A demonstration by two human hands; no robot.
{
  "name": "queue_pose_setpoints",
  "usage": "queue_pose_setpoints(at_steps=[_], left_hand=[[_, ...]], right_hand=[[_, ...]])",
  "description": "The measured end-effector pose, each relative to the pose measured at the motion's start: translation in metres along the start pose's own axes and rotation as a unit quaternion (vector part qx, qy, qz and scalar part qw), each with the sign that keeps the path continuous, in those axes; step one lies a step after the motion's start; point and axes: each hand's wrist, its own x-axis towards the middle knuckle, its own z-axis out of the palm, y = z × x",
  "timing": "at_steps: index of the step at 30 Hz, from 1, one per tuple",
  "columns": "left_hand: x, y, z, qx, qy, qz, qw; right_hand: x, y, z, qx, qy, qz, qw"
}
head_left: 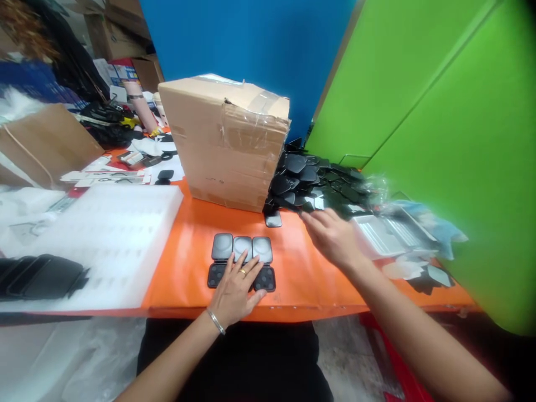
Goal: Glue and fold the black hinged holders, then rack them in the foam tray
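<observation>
Three black compact cases [242, 249] lie open side by side on the orange table [184, 268], mirrors up. My left hand [235, 287] rests flat on them with fingers spread, covering the middle one's lower half. My right hand [331, 234] reaches out to the right, fingers stretched toward a heap of black compact parts [314, 181]. One single black piece [273, 219] lies apart, just in front of the box.
A taped cardboard box [224, 139] stands behind the cases. A white foam tray [100, 240] fills the left side, with black trays [39, 276] at its near corner. Clear plastic trays [389, 234] lie to the right, against a green wall [452, 139]. Another person's arm [140, 106] is at far left.
</observation>
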Motion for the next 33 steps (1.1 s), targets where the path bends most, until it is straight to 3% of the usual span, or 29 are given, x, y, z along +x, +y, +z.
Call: queue_pose_setpoints(at_steps=[4,7,11,16,22,26,31,33], left_hand=[[0.001,0.000,-0.002,0.001,-0.015,-0.009,1.000],[0.001,0.000,-0.002,0.006,-0.020,-0.009,1.000],[0.001,0.000,-0.002,0.007,-0.026,-0.004,1.000],[0.002,0.000,-0.001,-0.001,-0.014,-0.003,1.000],[0.001,-0.001,0.000,-0.002,-0.013,-0.004,1.000],[0.000,-0.002,0.000,-0.002,-0.011,0.001,1.000],[0.001,-0.001,-0.001,0.017,-0.002,0.006,1.000],[0.001,-0.001,-0.001,0.024,0.001,0.010,1.000]], right_hand=[[-0.064,-0.043,0.014,0.008,-0.056,-0.011,0.998],[-0.088,-0.073,0.023,0.067,-0.106,0.010,0.992],[-0.086,-0.072,0.029,0.201,-0.114,0.047,0.972],[-0.077,-0.048,0.056,0.229,-0.137,-0.022,0.963],[-0.086,-0.078,0.066,0.215,-0.128,0.023,0.968],[-0.068,-0.075,0.065,0.231,-0.091,0.065,0.967],[-0.006,-0.055,0.087,0.215,-0.070,0.231,0.946],[0.016,-0.052,0.098,0.211,-0.058,0.265,0.939]])
